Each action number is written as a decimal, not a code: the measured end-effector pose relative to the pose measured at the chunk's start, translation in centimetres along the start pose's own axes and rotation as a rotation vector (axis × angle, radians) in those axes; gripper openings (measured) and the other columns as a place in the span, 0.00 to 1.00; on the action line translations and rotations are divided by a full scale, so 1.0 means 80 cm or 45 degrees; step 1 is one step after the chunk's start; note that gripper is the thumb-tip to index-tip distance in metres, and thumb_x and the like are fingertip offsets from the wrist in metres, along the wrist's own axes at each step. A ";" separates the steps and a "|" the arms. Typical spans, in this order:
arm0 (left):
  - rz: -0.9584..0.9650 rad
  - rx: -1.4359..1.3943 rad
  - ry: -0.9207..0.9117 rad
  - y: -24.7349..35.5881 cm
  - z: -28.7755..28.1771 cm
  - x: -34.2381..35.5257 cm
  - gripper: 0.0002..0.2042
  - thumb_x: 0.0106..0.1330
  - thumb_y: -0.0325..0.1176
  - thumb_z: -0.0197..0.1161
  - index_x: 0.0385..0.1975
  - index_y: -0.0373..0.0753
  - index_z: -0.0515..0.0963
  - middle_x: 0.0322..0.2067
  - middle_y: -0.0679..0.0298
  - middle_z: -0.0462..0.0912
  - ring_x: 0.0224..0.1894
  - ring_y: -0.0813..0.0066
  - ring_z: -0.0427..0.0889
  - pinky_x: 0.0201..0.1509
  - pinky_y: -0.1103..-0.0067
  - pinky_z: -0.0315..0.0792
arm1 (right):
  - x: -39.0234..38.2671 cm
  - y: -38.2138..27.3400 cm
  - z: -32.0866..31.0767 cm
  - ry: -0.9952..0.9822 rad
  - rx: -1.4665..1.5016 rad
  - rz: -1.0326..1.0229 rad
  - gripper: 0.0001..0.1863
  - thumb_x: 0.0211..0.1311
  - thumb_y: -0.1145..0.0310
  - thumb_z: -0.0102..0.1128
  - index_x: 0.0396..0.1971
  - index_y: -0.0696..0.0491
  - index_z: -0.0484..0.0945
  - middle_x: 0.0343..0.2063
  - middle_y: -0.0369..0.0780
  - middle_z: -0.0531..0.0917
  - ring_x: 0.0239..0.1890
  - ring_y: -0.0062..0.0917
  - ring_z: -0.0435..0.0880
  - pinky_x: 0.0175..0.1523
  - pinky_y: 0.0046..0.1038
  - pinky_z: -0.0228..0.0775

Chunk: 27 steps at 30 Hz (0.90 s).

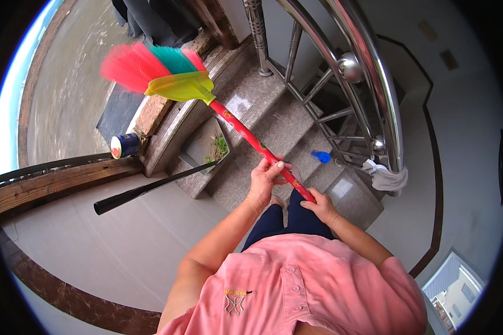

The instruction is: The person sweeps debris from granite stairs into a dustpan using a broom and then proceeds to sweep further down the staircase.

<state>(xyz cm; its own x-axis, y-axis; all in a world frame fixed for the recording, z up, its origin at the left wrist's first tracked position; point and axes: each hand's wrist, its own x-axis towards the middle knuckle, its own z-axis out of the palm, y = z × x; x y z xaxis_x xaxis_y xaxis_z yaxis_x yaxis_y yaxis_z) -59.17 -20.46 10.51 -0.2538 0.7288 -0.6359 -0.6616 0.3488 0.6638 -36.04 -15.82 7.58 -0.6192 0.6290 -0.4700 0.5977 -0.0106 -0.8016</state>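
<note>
A broom [246, 134] with a red patterned handle, a yellow head and pink and green bristles is held up off the steps, bristles toward the far left. My left hand [265, 180] closes round the lower part of the handle. Near the handle's end, my right hand [321, 207] grips it too. Left of the broom a dustpan [194, 146] rests on the steps, bits of green plant in it. Its long black handle [151, 191] sticks out toward the left, apart from both hands.
Granite steps [257, 114] run ahead of me. A polished metal railing [383, 100] curves along the right, a pale cloth [387, 177] tied round its post. On a step lies a small blue object [321, 156]. A dark blue can [127, 145] sits by the wooden beam [61, 187] at left.
</note>
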 end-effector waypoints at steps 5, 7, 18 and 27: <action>0.196 0.049 0.006 0.062 -0.017 -0.003 0.25 0.69 0.39 0.59 0.64 0.38 0.65 0.47 0.60 0.81 0.45 0.70 0.81 0.43 0.74 0.78 | 0.060 -0.079 0.002 0.196 0.213 -0.308 0.16 0.61 0.57 0.63 0.35 0.56 0.76 0.17 0.44 0.77 0.20 0.34 0.80 0.28 0.30 0.68; 0.124 0.157 0.015 0.053 -0.030 -0.012 0.24 0.67 0.36 0.61 0.63 0.41 0.68 0.47 0.62 0.81 0.45 0.73 0.80 0.43 0.75 0.77 | 0.065 -0.086 0.004 0.216 0.195 -0.316 0.16 0.62 0.57 0.63 0.34 0.56 0.76 0.17 0.43 0.77 0.19 0.33 0.79 0.27 0.30 0.68; 0.384 0.744 0.080 -0.056 -0.042 0.004 0.38 0.53 0.29 0.73 0.66 0.47 0.64 0.54 0.59 0.78 0.57 0.63 0.72 0.61 0.69 0.69 | 0.212 -0.203 0.033 0.457 0.475 -0.594 0.19 0.63 0.51 0.63 0.29 0.54 0.74 0.14 0.35 0.72 0.16 0.19 0.69 0.23 0.26 0.61; 0.144 0.125 -0.016 -0.050 -0.076 -0.045 0.09 0.50 0.17 0.67 0.30 0.35 0.79 0.31 0.68 0.82 0.35 0.79 0.78 0.43 0.80 0.72 | 0.125 -0.229 0.114 0.144 0.785 -0.562 0.12 0.62 0.61 0.66 0.31 0.52 0.74 0.19 0.29 0.73 0.21 0.12 0.71 0.27 0.19 0.65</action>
<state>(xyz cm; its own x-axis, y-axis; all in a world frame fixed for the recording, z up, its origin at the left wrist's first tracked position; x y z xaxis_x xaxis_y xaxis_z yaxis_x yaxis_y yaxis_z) -59.90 -28.12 7.74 -0.3133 0.7738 -0.5504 -0.5570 0.3197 0.7665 -57.86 -16.43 14.16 -0.6588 0.7510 -0.0441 -0.1059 -0.1506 -0.9829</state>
